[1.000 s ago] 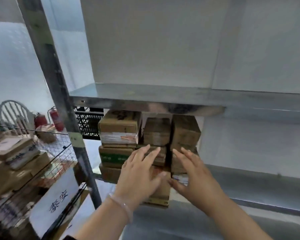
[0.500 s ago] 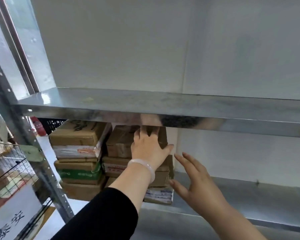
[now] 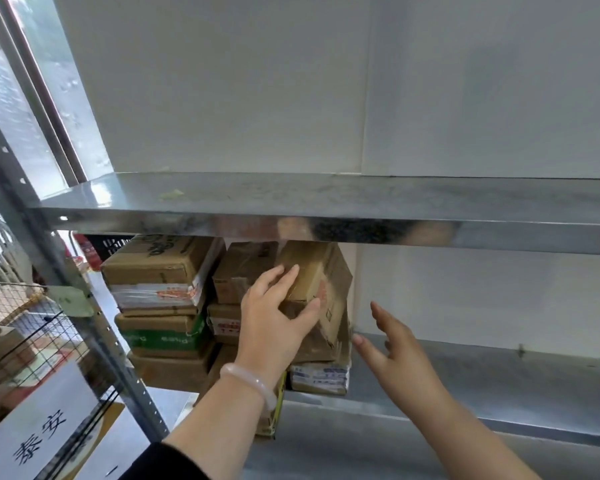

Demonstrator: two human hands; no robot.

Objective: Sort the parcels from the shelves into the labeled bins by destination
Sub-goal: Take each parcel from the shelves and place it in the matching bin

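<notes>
Several brown cardboard parcels are stacked on the lower metal shelf [image 3: 482, 386], under the upper shelf [image 3: 326, 226]. My left hand [image 3: 274, 317] grips a tilted brown parcel [image 3: 326, 289] at the top right of the stack, fingers over its top edge and thumb on its front face. The parcel leans out toward me. My right hand [image 3: 392, 344] hovers just right of the stack with its fingers spread, holding nothing. A white-labelled flat parcel [image 3: 321, 377] lies at the bottom of that column.
A wire bin [image 3: 32, 327] with a white label sheet [image 3: 39, 431] and several parcels inside stands at the lower left. The shelf's grey upright post [image 3: 94, 330] runs between the bin and the stack. Left stack holds a taped box [image 3: 160, 271] and a green-printed box [image 3: 163, 332].
My left hand has dropped from the top of the stack and now grips the upper right parcel, which is tilted outward. My right hand stays open beside the stack, slightly further right.
</notes>
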